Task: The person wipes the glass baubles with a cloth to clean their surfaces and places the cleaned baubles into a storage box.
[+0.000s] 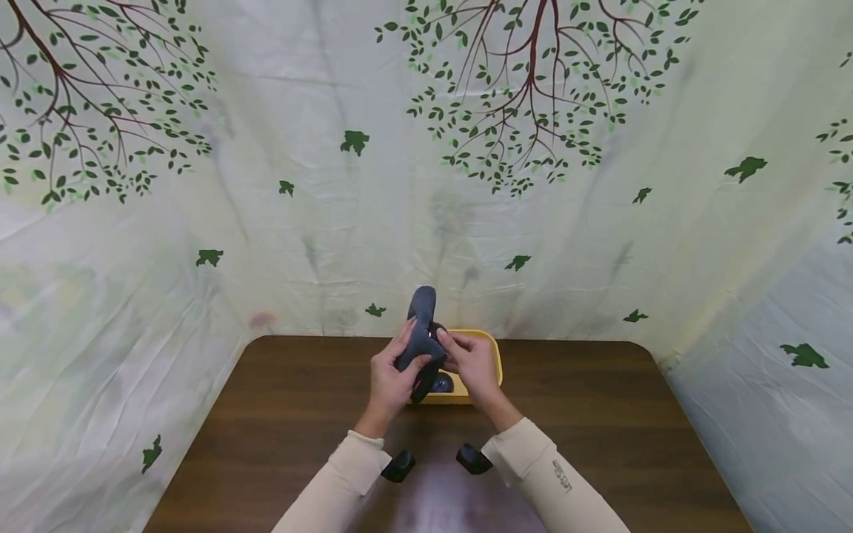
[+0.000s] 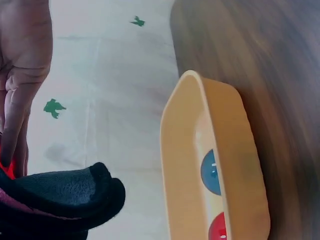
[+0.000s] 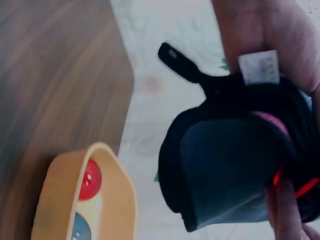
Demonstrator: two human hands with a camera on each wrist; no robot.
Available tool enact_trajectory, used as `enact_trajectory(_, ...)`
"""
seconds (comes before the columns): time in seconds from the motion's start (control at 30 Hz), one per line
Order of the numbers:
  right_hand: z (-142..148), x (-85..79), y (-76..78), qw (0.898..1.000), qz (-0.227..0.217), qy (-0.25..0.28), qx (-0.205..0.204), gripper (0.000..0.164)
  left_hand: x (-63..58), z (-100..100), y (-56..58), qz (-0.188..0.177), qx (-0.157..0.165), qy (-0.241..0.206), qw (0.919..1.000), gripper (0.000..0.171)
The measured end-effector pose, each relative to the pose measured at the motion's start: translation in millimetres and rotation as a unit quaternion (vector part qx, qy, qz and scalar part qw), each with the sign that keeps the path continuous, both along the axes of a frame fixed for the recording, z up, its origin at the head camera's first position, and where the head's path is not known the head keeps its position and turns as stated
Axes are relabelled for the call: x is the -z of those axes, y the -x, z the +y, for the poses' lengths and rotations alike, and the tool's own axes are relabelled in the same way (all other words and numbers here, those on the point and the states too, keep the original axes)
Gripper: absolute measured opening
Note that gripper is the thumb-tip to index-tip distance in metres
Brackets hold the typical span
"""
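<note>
Both hands hold a soft dark grey fabric piece (image 1: 422,342) with black edging, raised over a yellow tray. My left hand (image 1: 391,374) grips its left side, fingers and thumb curled on the cloth. On its right edge, my right hand (image 1: 476,363) pinches the fabric between thumb and fingers. The right wrist view shows the fabric piece (image 3: 225,165) folded, with a narrow black tab (image 3: 180,62), a white label (image 3: 259,67) and bits of pink and red. What kind of article it is cannot be told.
Beneath the hands, the yellow tray (image 1: 441,398) stands near the back edge of the brown wooden table (image 1: 300,414). Inside it lie a blue-grey ball (image 2: 211,172) and a red ball (image 3: 91,180). A pale curtain (image 1: 373,229) with leaf prints hangs behind the table.
</note>
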State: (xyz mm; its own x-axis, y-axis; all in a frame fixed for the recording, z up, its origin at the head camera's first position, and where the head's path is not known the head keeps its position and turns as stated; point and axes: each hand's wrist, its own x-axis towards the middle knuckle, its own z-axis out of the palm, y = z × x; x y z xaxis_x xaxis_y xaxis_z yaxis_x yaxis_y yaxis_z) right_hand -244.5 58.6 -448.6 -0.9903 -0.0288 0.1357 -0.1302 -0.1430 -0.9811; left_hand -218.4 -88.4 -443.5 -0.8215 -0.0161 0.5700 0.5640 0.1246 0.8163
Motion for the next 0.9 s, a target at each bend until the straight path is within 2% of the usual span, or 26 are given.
enact_trajectory(0.07, -0.5, 0.4, -1.2, 1.000, -0.009, 0.010, 0.001, 0.044, -5.9, 0.3, -3.6, -0.002, 0.000, 0.009, 1.0000, 0.051)
enact_trajectory(0.1, -0.6, 0.9, -2.1, 1.000, -0.008, 0.014, 0.002, 0.042, -6.9, 0.4, -4.0, -0.016, 0.007, 0.003, 0.9998, 0.050)
enact_trajectory(0.2, -1.4, 3.8, -4.3, 1.000, 0.012, 0.029, 0.000, 0.039, 0.7, 1.0, 3.0, -0.073, 0.018, -0.050, 0.9959, 0.049)
enact_trajectory(0.33, -1.0, 5.7, -6.5, 0.996, 0.067, 0.057, -0.010, 0.045, 9.1, 4.6, 12.3, -0.135, 0.005, -0.130, 0.9823, 0.044)
enact_trajectory(0.37, 0.5, 6.2, -6.0, 0.994, 0.086, 0.061, -0.021, 0.048, 7.3, 5.6, 12.3, -0.150, 0.001, -0.143, 0.9783, 0.042)
enact_trajectory(0.47, 7.1, 6.8, -3.5, 0.987, 0.145, 0.045, -0.058, 0.054, 2.9, 5.9, 12.6, -0.181, 0.000, -0.164, 0.9696, 0.038)
enact_trajectory(0.53, 12.6, 8.2, -0.1, 0.979, 0.183, 0.026, -0.086, 0.055, 1.4, 5.1, 12.8, -0.195, 0.007, -0.166, 0.9666, 0.038)
enact_trajectory(0.63, 18.1, 9.9, 3.8, 0.971, 0.213, 0.005, -0.105, 0.055, 1.3, 3.5, 12.0, -0.201, 0.025, -0.158, 0.9666, 0.040)
enact_trajectory(0.7, 19.0, 10.7, 4.7, 0.972, 0.210, 0.003, -0.105, 0.054, 3.0, 2.8, 10.8, -0.192, 0.033, -0.154, 0.9687, 0.040)
enact_trajectory(0.9, 11.9, 9.4, 0.0, 0.991, 0.122, 0.001, -0.048, 0.045, 7.5, 2.8, 7.5, -0.135, 0.045, -0.121, 0.9824, 0.049)
